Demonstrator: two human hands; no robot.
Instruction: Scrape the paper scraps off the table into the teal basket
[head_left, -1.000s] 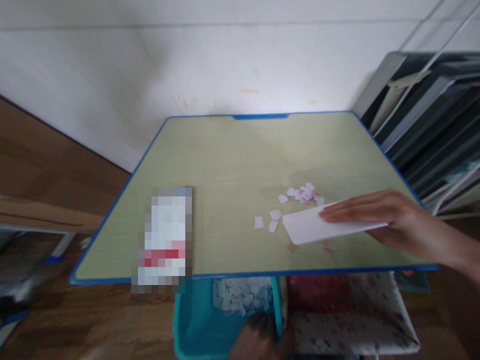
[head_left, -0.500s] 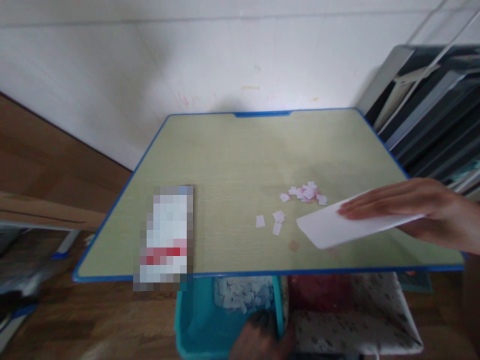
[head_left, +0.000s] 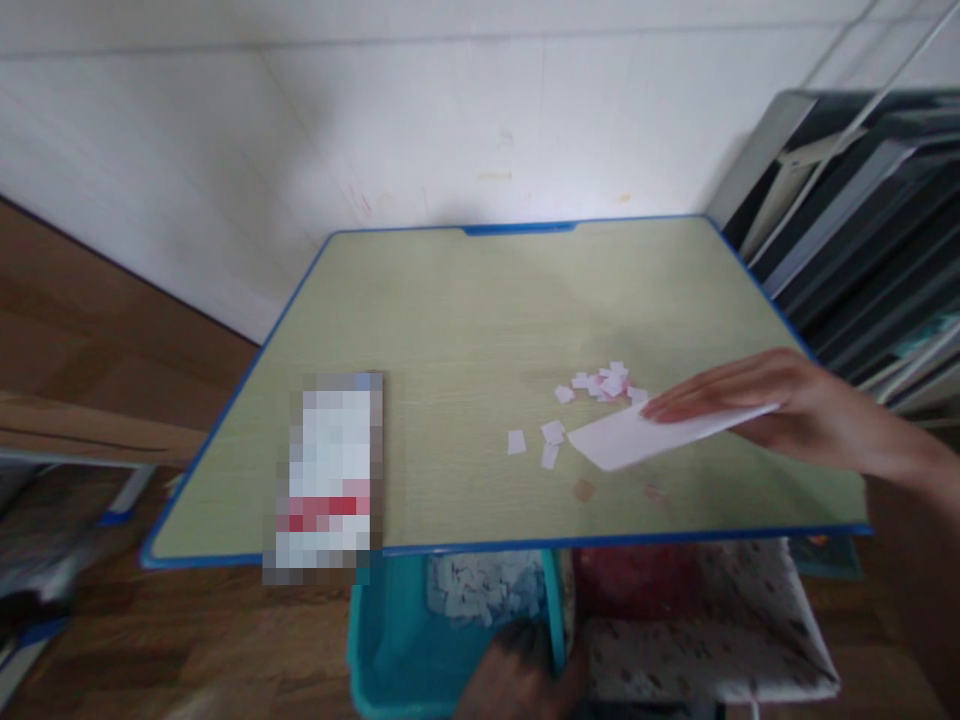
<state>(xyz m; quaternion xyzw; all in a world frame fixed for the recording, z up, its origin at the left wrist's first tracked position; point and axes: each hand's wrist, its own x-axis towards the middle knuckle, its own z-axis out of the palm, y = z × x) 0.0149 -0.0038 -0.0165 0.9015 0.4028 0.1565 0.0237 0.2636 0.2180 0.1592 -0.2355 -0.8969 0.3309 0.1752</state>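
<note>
My right hand [head_left: 720, 390] is closed on a stiff white card [head_left: 637, 440], holding it tilted low over the right part of the table [head_left: 457, 310], fingers on top. Close to the card's left end lie a few small paper squares [head_left: 553, 432]. Behind them is a heap of paper squares [head_left: 611, 382]. Below the table's front edge my left hand [head_left: 517, 670] grips the right rim of a turquoise basin [head_left: 367, 640], thumb outside, fingers inside. White paper pieces [head_left: 480, 585] lie in the basin's far part.
A pixelated flat object [head_left: 330, 470] lies at the table's front left, overhanging the edge. Right of the basin stands a container with a patterned lining [head_left: 712, 650] and something red [head_left: 637, 580] in it. Dark panels [head_left: 885, 230] lean at the right. A white wall [head_left: 420, 120] rises behind.
My right hand has moved left with the white card, bringing its end nearer to the loose squares. My left hand stays at the basin rim. The view has shifted slightly.
</note>
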